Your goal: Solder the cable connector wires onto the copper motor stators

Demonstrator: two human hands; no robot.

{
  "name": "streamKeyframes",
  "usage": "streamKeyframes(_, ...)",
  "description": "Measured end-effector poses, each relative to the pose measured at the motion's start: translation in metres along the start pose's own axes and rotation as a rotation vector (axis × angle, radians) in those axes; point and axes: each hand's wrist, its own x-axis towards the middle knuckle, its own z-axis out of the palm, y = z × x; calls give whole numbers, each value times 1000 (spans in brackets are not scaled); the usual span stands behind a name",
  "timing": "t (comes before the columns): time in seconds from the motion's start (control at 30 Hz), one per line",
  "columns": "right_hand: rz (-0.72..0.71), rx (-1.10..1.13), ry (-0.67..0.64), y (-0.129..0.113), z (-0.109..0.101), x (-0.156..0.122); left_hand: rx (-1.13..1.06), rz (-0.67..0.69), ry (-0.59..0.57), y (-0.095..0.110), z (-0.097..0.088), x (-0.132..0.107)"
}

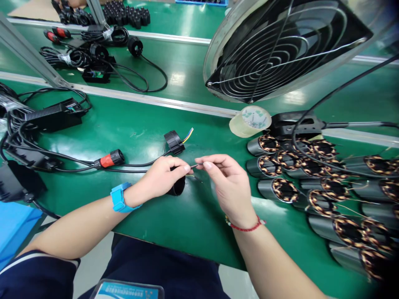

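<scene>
My left hand (165, 176), with a blue band at the wrist, pinches one end of a thin dark wire (196, 165). The other end sits between the thumb and fingertips of my right hand (229, 180). Partly hidden under my left hand is a black cylindrical part (178, 187), and thin loose wire ends stick out beside it. Just beyond my left hand lies a black ribbed round cap (174, 142) with blue and yellow wires (188, 135) coming out. A black cable runs left past a connector with a red ring (107, 160).
Several motor stators with copper windings (285, 189) stand at the right. Behind them are a tape roll (251, 120) and a large fan (268, 62). Black boxes (56, 115) with cables crowd the left. A metal rail (149, 101) crosses the green table.
</scene>
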Motion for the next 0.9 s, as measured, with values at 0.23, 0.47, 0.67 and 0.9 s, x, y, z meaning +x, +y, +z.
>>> streamKeyframes(0.23, 51, 84, -86, -3, 0, 1, 18, -5, -9, -2, 0, -1)
streamKeyframes(0.47, 98, 72, -92, -2, -1, 2, 26, -20, -15, 1, 0, -3)
streamKeyframes(0.67, 100, 48, -137, -2, -4, 3, 21, -20, -10, 1, 0, -3)
streamKeyframes(0.9, 92, 69, -149, -2, -4, 4, 22, -15, -9, 2, 0, -3)
